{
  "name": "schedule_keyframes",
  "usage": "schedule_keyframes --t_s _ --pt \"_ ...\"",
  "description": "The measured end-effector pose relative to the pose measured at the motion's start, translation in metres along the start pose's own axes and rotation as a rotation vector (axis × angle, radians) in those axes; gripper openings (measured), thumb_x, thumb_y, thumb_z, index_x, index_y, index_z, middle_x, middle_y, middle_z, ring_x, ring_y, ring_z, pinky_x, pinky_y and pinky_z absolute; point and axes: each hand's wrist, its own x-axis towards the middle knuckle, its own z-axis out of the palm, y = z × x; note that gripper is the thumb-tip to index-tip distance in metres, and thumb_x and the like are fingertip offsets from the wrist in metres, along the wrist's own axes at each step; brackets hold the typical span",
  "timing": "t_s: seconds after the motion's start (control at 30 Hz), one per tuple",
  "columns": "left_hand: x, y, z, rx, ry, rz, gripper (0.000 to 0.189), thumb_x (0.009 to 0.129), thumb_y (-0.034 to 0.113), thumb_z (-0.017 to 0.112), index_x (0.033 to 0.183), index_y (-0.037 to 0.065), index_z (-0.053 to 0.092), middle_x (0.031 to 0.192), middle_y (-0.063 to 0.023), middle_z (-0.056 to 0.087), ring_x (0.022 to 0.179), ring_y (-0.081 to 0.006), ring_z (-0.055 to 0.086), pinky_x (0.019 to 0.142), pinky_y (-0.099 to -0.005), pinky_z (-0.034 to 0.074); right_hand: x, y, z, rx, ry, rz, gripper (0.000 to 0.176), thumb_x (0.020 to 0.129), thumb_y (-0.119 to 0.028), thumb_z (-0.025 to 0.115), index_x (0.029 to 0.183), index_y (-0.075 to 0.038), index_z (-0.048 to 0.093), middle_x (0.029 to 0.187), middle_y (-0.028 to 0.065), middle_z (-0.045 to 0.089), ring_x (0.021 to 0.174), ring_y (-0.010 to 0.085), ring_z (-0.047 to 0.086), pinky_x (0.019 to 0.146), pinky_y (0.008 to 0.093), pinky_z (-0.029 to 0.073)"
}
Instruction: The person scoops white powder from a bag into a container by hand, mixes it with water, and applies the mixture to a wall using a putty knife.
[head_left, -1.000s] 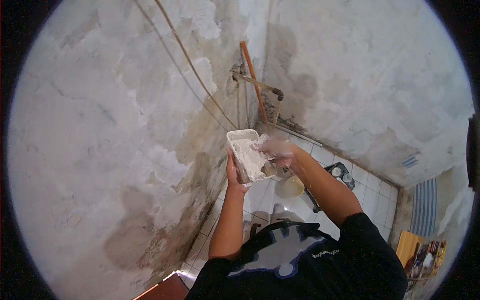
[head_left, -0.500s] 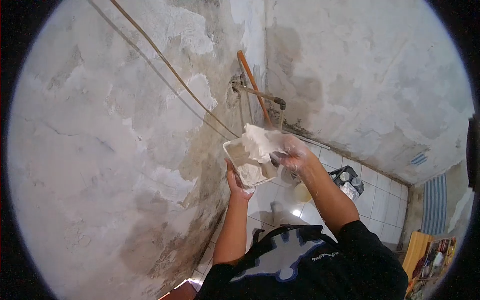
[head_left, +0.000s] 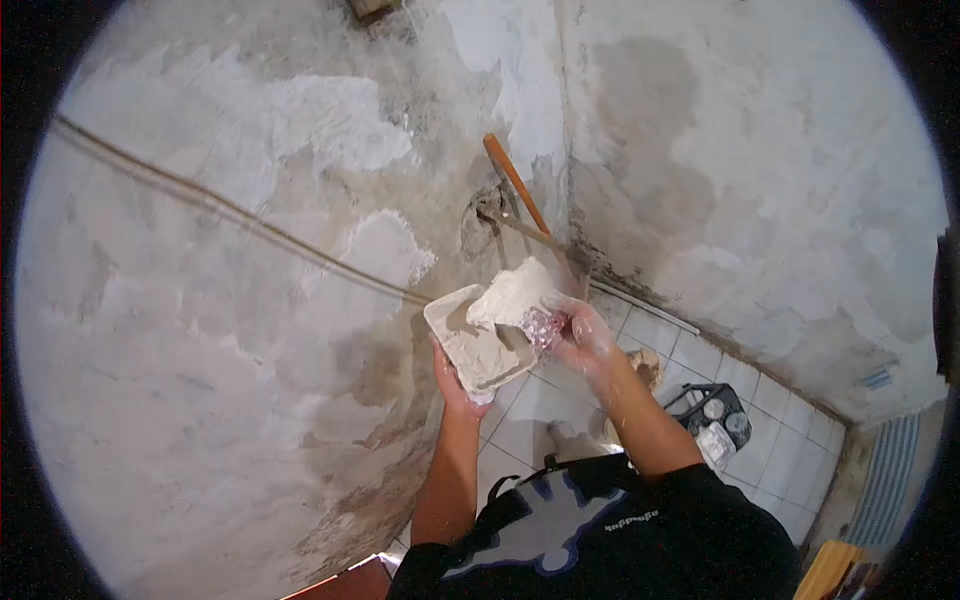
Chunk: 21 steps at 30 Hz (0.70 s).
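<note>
My left hand (head_left: pixel 460 390) grips a rectangular off-white tub (head_left: pixel 436 312) from below and the side. Whitish plaster paste (head_left: pixel 482 352) lies inside it and smears its walls. Over the tub's right side, my right hand (head_left: pixel 583 340) is closed round a flat tool (head_left: pixel 515 295) thickly coated in the same paste. The coating hides the blade's shape, and my fingers cover most of the handle. Paste whitens my right fingers and wrist.
Patchy plastered walls meet in a corner ahead. A pipe (head_left: pixel 525 228) juts from the wall beside a leaning orange-brown stick (head_left: pixel 515 180). A hose (head_left: pixel 250 220) crosses the left wall. On the tiled floor (head_left: pixel 690 350) stands a black carrier (head_left: pixel 735 415) with containers.
My view has shifted, so the pipe and stick appear lower and the hose lies at another slant. The coated tool has come lower over the tub. Both grips stay the same.
</note>
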Motion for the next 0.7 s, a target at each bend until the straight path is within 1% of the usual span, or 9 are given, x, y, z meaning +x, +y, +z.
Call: schedule_keyframes --t_s 0.07,0.17,0.27,0.33,0.4,0.43,0.5,0.67,0.7 --pt "0.010 -0.006 0.004 0.035 0.029 0.050 0.059 0.097 0.054 0.039 0.138 0.012 0.047 0.131 -0.0090 0.057 0.116 -0.0301 0.057 0.097 -0.0469 0.049 0.018 -0.006 -0.011 0.118 -0.041 0.043 0.025 0.095 -0.006 0.047 0.116 0.007 0.053 0.107 0.0173 0.062 0.096 0.0253 0.064 0.092 0.0365 0.055" --pt "0.025 -0.012 -0.010 0.042 -0.014 0.031 0.061 0.097 0.056 0.039 0.138 0.012 0.046 0.132 -0.0084 0.056 0.118 -0.0297 0.056 0.098 -0.0470 0.048 0.035 -0.010 -0.014 0.280 -0.125 0.023 0.025 0.093 -0.007 0.051 0.114 0.006 0.054 0.104 0.0160 0.063 0.098 0.0267 0.064 0.097 0.0389 0.051" --pt "0.027 -0.017 0.011 0.075 0.068 0.099 0.062 0.097 0.058 0.039 0.138 0.012 0.044 0.133 -0.0081 0.054 0.118 -0.0294 0.056 0.099 -0.0471 0.047 0.083 0.001 -0.042 0.284 -0.131 0.013 0.023 0.093 -0.008 0.052 0.113 0.003 0.056 0.104 0.0141 0.063 0.100 0.0242 0.062 0.094 0.0374 0.050" --pt "0.033 -0.018 -0.004 0.073 0.047 0.106 0.063 0.097 0.058 0.038 0.139 0.012 0.043 0.134 -0.0079 0.053 0.118 -0.0293 0.055 0.099 -0.0473 0.047 0.100 -0.001 -0.043 0.286 -0.147 -0.024 0.022 0.093 -0.009 0.053 0.113 0.001 0.056 0.106 0.0133 0.062 0.102 0.0232 0.061 0.093 0.0367 0.050" --pt "0.038 -0.016 -0.014 0.064 0.028 0.115 0.063 0.097 0.059 0.038 0.140 0.012 0.042 0.134 -0.0077 0.053 0.118 -0.0292 0.055 0.100 -0.0474 0.046 0.115 -0.002 -0.036 0.161 -0.034 -0.166 0.022 0.093 -0.012 0.057 0.112 -0.002 0.057 0.109 0.0105 0.062 0.103 0.0217 0.061 0.090 0.0352 0.050" --pt "0.040 -0.015 -0.013 0.070 0.046 0.135 0.062 0.097 0.057 0.040 0.140 0.012 0.042 0.133 -0.0087 0.053 0.118 -0.0303 0.055 0.098 -0.0485 0.047 0.124 0.000 -0.033 0.162 -0.032 -0.161 0.022 0.093 -0.012 0.057 0.112 -0.002 0.057 0.109 0.0105 0.062 0.103 0.0217 0.061 0.090 0.0352 0.050" --pt "0.041 -0.013 -0.017 0.082 0.072 0.154 0.061 0.097 0.055 0.042 0.140 0.011 0.041 0.132 -0.0098 0.053 0.117 -0.0314 0.054 0.097 -0.0496 0.048 0.142 0.007 -0.024 0.201 -0.193 -0.363 0.020 0.093 -0.014 0.059 0.111 -0.004 0.058 0.107 0.0066 0.063 0.097 0.0192 0.063 0.085 0.0312 0.053" --pt "0.034 -0.007 -0.030 0.136 0.179 0.220 0.064 0.096 0.057 0.042 0.141 0.011 0.040 0.134 -0.0090 0.050 0.119 -0.0321 0.052 0.097 -0.0491 0.048 0.156 0.015 0.000 0.205 -0.048 -0.270 0.014 0.094 -0.011 0.057 0.108 -0.008 0.059 0.102 0.0034 0.063 0.091 0.0151 0.063 0.081 0.0286 0.053" --pt "0.033 -0.007 -0.027 0.126 0.176 0.232 0.064 0.096 0.057 0.042 0.141 0.011 0.040 0.134 -0.0090 0.050 0.119 -0.0321 0.052 0.097 -0.0491 0.048 0.161 0.017 0.006 0.219 0.014 -0.295 0.017 0.093 -0.008 0.057 0.109 -0.004 0.059 0.103 0.0057 0.063 0.093 0.0165 0.063 0.082 0.0304 0.052"
